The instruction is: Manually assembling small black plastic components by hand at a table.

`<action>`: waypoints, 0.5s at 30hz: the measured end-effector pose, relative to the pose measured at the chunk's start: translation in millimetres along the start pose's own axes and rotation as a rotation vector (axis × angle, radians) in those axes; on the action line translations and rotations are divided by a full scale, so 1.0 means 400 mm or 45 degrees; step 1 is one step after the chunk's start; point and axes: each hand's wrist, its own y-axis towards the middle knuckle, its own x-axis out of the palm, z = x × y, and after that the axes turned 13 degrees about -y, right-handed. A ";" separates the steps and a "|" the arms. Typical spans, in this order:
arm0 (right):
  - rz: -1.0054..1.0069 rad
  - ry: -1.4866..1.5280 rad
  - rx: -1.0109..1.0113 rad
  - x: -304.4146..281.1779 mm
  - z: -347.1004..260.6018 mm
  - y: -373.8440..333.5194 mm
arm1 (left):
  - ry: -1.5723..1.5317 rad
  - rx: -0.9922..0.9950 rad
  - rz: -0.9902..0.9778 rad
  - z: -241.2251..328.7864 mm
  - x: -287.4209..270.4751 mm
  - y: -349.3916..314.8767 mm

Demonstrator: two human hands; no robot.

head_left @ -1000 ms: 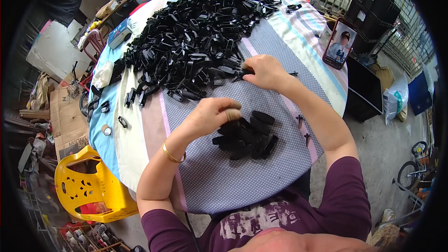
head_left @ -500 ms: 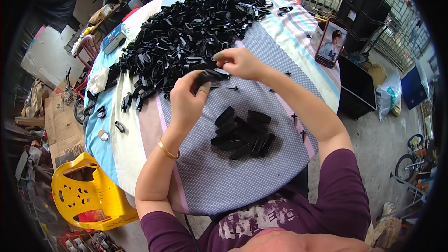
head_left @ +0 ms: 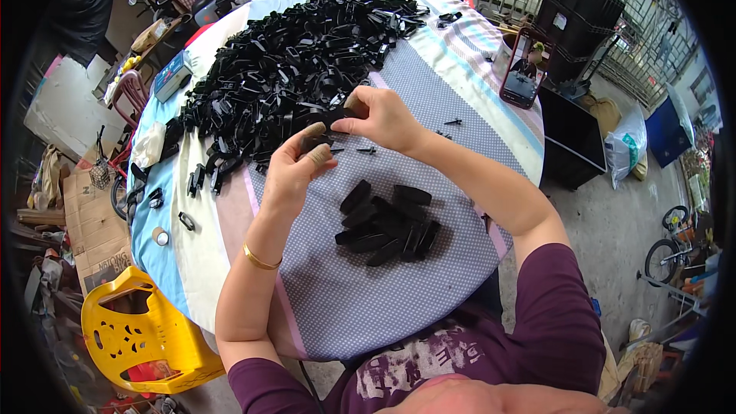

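My left hand [head_left: 288, 172] is closed at the near edge of a large heap of black plastic pieces [head_left: 284, 61], its thumb and fingers pinching a small black plastic piece [head_left: 316, 140]. Beside it, my right hand [head_left: 387, 121] is also closed, thumb and forefinger pressing on the far end of the dark part; its exact shape is hard to tell against the heap. Nearer to me, several elongated black pieces [head_left: 376, 236] lie in a small loose pile. A tiny black pin-like part [head_left: 367, 150] rests on the cloth just below my right hand.
A patterned cloth covers the round table [head_left: 399, 303]. A phone [head_left: 525, 69] stands upright at the far right. At the left edge are a small box [head_left: 172, 77] and a roll of tape [head_left: 161, 237]. A yellow plastic chair [head_left: 115, 330] and black crate [head_left: 573, 142] flank the table.
My right hand has come down and closer to my left, its fingertips now against the held dark part. The whole view has shifted slightly.
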 end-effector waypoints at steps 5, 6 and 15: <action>-0.128 0.602 0.213 -0.011 -0.039 -0.035 | -0.091 -0.060 -0.087 0.000 0.017 -0.012; -0.154 0.618 0.221 -0.009 -0.036 -0.037 | -0.061 -0.028 -0.131 0.000 0.014 -0.011; -0.050 0.407 -0.061 -0.012 -0.045 -0.069 | 0.179 0.202 -0.056 -0.010 0.015 -0.013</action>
